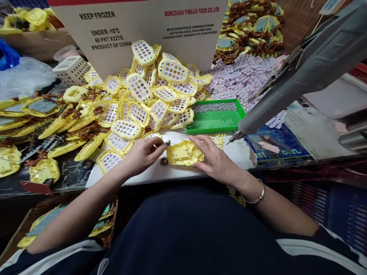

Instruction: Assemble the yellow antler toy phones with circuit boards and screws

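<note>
A yellow plastic shell (pixel 183 153) lies open side up on the white board (pixel 160 173) in front of me. My right hand (pixel 213 160) rests on its right edge with fingers stretched over it. My left hand (pixel 143 152) pinches a small metal part (pixel 167 143) at the shell's left edge; thin wires run from there into the shell. A small dark round piece (pixel 164 161) lies on the board just below the pinch.
A heap of yellow perforated covers (pixel 149 95) rises behind the board against a cardboard box (pixel 137 30). A green tray of screws (pixel 215 116) sits to the right. A hanging electric screwdriver (pixel 286 91) points down at the right. Yellow parts with brown wires (pixel 43 114) lie left.
</note>
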Tool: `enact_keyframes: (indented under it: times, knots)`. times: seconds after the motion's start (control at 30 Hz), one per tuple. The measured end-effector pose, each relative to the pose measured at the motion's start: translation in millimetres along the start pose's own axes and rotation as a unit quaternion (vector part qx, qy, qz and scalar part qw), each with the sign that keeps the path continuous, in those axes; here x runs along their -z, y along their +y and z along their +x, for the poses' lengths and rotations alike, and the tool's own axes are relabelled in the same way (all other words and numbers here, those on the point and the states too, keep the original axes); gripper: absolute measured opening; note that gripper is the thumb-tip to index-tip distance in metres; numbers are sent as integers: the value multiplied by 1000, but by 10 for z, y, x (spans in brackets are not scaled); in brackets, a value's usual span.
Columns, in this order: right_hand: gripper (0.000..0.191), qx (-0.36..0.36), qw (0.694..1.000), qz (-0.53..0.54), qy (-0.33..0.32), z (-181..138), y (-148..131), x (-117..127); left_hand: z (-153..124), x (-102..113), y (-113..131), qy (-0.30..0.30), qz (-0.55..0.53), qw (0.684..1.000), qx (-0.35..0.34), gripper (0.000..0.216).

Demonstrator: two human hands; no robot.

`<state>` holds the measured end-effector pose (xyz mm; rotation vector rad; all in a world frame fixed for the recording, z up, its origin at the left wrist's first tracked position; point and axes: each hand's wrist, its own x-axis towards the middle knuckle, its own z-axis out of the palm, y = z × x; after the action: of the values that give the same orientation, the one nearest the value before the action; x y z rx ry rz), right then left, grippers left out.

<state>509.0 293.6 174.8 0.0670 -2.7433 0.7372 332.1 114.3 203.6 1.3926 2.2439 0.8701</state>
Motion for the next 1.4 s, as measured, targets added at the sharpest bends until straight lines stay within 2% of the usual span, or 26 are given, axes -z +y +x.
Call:
enact_keyframes:
  times: [0.1,0.17,0.27,0.37,0.43,0.5,0.63,0.73,0.8,0.93,1.03,1.17,1.27,1.4]
  knots:
    - [85,20,998,-57,10,18,-33,48,66,60,59,15,54,998,-32,30]
    - [82,24,996,-81,14,25,-49,68,113,109,98,0,59,998,-32,31]
    - [79,12,995,-95,13,22,-55,89,178,177,124,-42,8,999,3,34]
    - [78,2,995,-98,19,10,-28,92,214,199,103,-95,-87,989,67,35]
    - [78,6,997,-79,23,3,13,76,223,172,84,-136,-192,965,117,37]
    - [77,2,999,-40,23,-2,63,44,231,115,76,-148,-300,929,157,38]
    - [74,-33,998,55,8,-7,155,-34,272,-45,83,-104,-446,864,208,40]
    - [75,-54,994,100,3,-9,204,-76,315,-151,79,-82,-492,840,212,40]
    - [78,-65,991,115,9,-14,232,-96,334,-205,67,-63,-488,849,191,40]
    - [79,-85,989,122,12,-37,274,-134,334,-283,35,-42,-431,887,159,41]
    - [78,-92,988,122,16,-56,285,-163,320,-327,13,-37,-367,920,135,40]
    - [77,-92,986,133,28,-67,288,-183,322,-359,-2,16,-258,963,74,33]
    - [75,-101,981,162,34,-74,285,-184,332,-375,10,30,-231,971,53,32]
    - [75,-125,953,269,62,-102,271,-202,343,-390,68,-24,-274,958,76,37]
